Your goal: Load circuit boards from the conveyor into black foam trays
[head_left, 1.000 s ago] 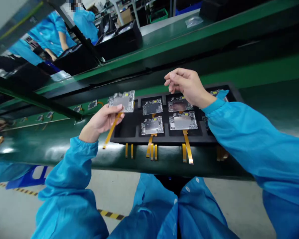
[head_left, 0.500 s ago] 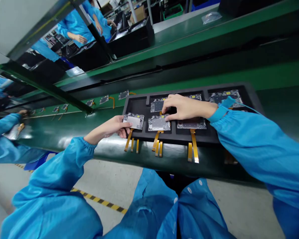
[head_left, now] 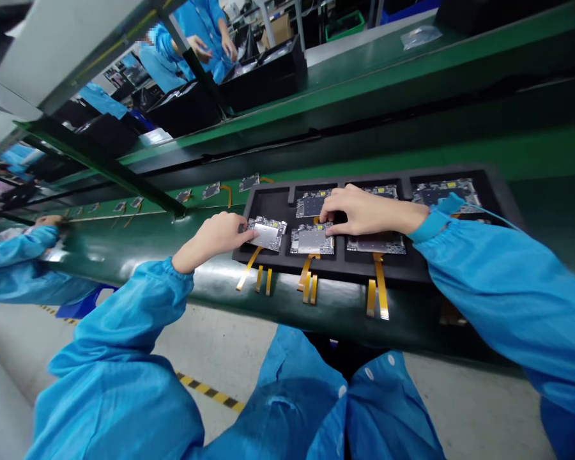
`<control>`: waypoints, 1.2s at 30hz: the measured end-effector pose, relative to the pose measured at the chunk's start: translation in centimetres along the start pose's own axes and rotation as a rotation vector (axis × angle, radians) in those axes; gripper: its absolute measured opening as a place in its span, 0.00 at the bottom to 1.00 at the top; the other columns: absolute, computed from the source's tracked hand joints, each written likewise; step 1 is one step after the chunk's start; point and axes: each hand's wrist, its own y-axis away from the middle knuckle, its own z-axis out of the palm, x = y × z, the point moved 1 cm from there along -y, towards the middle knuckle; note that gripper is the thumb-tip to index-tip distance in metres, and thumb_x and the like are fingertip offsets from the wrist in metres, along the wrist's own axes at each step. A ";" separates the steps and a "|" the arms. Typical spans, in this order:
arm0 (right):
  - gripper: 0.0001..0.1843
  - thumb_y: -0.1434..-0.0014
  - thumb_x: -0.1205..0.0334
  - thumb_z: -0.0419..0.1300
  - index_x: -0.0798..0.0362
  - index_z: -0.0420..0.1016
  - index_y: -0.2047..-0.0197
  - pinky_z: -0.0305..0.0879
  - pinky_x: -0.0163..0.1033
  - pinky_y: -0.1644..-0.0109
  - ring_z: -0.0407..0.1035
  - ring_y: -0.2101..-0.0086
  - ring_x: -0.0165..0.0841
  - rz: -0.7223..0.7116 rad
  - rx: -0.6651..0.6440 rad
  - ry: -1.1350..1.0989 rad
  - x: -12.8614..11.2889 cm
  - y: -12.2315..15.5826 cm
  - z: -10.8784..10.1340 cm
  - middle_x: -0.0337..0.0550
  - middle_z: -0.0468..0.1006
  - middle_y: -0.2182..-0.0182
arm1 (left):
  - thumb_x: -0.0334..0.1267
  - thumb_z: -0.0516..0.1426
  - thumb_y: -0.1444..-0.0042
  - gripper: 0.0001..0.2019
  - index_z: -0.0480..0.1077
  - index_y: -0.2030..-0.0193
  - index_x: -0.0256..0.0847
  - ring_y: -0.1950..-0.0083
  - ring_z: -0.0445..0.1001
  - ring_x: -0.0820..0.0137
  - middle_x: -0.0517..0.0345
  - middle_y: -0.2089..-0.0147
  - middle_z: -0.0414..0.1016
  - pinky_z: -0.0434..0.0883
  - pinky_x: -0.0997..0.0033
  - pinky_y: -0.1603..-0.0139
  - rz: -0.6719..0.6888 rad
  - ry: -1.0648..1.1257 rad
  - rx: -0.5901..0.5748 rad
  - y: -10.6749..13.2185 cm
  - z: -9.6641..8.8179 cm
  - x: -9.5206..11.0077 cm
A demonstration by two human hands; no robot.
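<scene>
Your left hand (head_left: 214,239) pinches the left board (head_left: 268,234) by its near-left corner, thumb and fingers closed on it, so the board lies slightly askew over the front-left pocket of the black tray (head_left: 338,271). Your right hand (head_left: 364,212) arches over the tray with bent fingers, tips on the far edge of the middle board (head_left: 311,241); I cannot tell whether it grips or only presses. The boards lie tail-first toward you, so their orange flex ribbons (head_left: 378,297) hang over the tray's front rim onto the green belt (head_left: 138,246). Loose boards (head_left: 211,190) sit farther along the belt.
</scene>
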 end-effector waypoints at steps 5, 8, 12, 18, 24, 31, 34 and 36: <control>0.19 0.31 0.42 0.65 0.51 0.83 0.56 0.57 0.52 0.44 0.73 0.51 0.49 0.012 -0.021 -0.019 -0.6 0.1 -0.3 0.52 0.86 0.59 | 0.55 0.54 0.25 0.24 0.84 0.54 0.38 0.54 0.86 0.45 0.37 0.55 0.87 0.72 0.58 0.60 0.027 -0.077 -0.043 -0.5 -0.6 0.7; 0.20 0.30 0.42 0.63 0.51 0.82 0.56 0.57 0.52 0.44 0.73 0.50 0.49 0.020 -0.021 -0.025 -0.8 0.2 -0.4 0.53 0.86 0.57 | 0.54 0.48 0.22 0.29 0.86 0.53 0.36 0.49 0.87 0.42 0.33 0.51 0.87 0.76 0.56 0.54 0.014 -0.149 -0.071 -0.9 -1.0 1.1; 0.21 0.28 0.41 0.61 0.51 0.82 0.56 0.56 0.53 0.44 0.74 0.50 0.50 0.019 -0.025 -0.028 -0.7 0.4 -0.4 0.53 0.86 0.57 | 0.53 0.47 0.23 0.31 0.87 0.57 0.37 0.50 0.86 0.43 0.35 0.54 0.87 0.75 0.56 0.53 0.080 -0.184 -0.155 -1.5 -1.0 1.0; 0.20 0.28 0.41 0.60 0.50 0.82 0.56 0.56 0.53 0.45 0.74 0.50 0.51 0.013 -0.006 -0.030 -0.8 0.5 -0.3 0.54 0.86 0.57 | 0.56 0.56 0.30 0.24 0.85 0.66 0.44 0.67 0.79 0.57 0.47 0.67 0.82 0.70 0.59 0.59 0.260 0.095 -0.197 -3.5 -0.8 -1.9; 0.20 0.26 0.43 0.60 0.50 0.82 0.56 0.56 0.52 0.47 0.75 0.51 0.50 0.015 0.004 -0.024 -0.9 0.6 -0.3 0.53 0.86 0.58 | 0.44 0.60 0.33 0.17 0.83 0.45 0.38 0.52 0.81 0.54 0.44 0.53 0.83 0.76 0.55 0.42 0.166 0.257 0.214 -12.9 -0.9 -8.1; 0.22 0.28 0.39 0.65 0.51 0.82 0.55 0.56 0.51 0.45 0.74 0.50 0.50 0.015 -0.002 -0.040 -1.0 0.8 -0.2 0.54 0.86 0.55 | 0.40 0.68 0.46 0.37 0.74 0.28 0.36 0.22 0.69 0.42 0.34 0.22 0.69 0.64 0.47 0.18 0.076 0.342 0.086 -23.2 2.0 -7.5; 0.22 0.28 0.40 0.67 0.52 0.82 0.55 0.56 0.51 0.45 0.72 0.50 0.49 0.021 -0.006 -0.046 -1.3 0.8 -0.3 0.53 0.85 0.56 | 0.40 0.71 0.50 0.30 0.79 0.39 0.37 0.27 0.75 0.46 0.37 0.29 0.76 0.69 0.51 0.22 0.117 0.366 0.087 -25.0 2.2 -6.5; 0.20 0.27 0.41 0.67 0.52 0.82 0.55 0.56 0.51 0.45 0.72 0.51 0.48 0.022 -0.006 -0.044 -1.5 0.8 -0.4 0.52 0.85 0.57 | 0.40 0.73 0.54 0.25 0.79 0.48 0.38 0.31 0.78 0.48 0.39 0.36 0.81 0.72 0.54 0.26 0.126 0.385 0.096 -25.7 2.0 -6.4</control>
